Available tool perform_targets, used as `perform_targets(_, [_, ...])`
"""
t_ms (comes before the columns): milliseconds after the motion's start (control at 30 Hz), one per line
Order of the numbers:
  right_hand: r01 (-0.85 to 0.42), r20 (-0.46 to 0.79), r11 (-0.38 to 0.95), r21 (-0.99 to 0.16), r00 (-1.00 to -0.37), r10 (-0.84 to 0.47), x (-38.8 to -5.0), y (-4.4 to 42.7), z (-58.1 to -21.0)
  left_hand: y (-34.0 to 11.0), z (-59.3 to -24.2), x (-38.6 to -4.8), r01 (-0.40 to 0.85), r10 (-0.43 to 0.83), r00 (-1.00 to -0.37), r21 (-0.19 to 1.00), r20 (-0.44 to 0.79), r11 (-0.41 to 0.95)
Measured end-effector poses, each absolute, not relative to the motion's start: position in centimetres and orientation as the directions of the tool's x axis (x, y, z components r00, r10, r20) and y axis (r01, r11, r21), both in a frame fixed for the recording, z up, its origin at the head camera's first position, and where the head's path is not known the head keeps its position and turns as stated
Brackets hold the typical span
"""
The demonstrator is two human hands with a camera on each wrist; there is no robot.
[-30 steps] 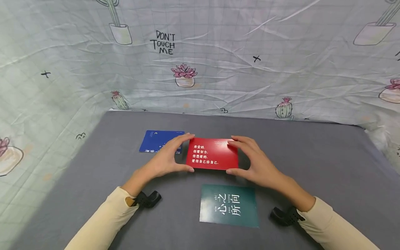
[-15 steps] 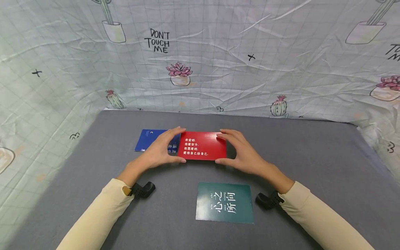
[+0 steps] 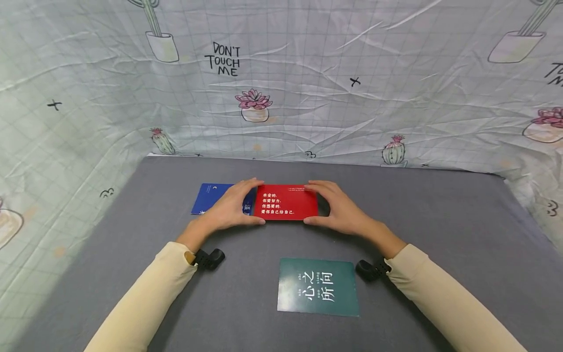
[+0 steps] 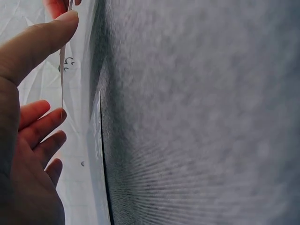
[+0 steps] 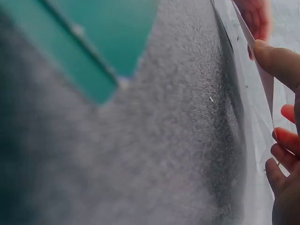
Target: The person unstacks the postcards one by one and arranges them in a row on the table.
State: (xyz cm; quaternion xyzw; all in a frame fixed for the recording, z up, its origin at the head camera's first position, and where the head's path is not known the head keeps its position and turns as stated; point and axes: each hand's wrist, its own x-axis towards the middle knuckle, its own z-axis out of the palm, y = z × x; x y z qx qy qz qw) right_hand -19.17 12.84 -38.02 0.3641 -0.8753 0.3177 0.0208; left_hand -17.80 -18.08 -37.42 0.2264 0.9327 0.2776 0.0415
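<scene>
On my head view the red card (image 3: 287,201) sits between both hands, over the middle of the grey table (image 3: 418,234), with its four lines of white characters facing up and readable the right way round. I see the left hand (image 3: 229,204) gripping its left end, thumb on the near edge and fingers on the far edge; the right hand (image 3: 342,209) pinches the right end in the same way. Both wrist views show me the card nearly edge-on, raised clear of the table. The blue card (image 3: 212,196) lies just left of it, partly hidden behind the left hand; I cannot tell whether the red one overhangs it. Nearer the person I have the teal card (image 3: 317,287) flat on the table, well apart from both hands, its white characters turned sideways. Cream sleeves (image 3: 154,288) reach the wrists, and behind everything hangs a wrinkled cloth (image 3: 299,93) printed with potted cacti
</scene>
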Motion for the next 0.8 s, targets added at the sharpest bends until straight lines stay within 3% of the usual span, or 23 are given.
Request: perform_targets(800, [-0.612,0.164,0.578,-0.539,-0.750,-0.641,-20.5,12.0,-38.9,-18.2,-37.8,-19.3,0.374,0.448,-0.894,0.503,-0.030,0.779])
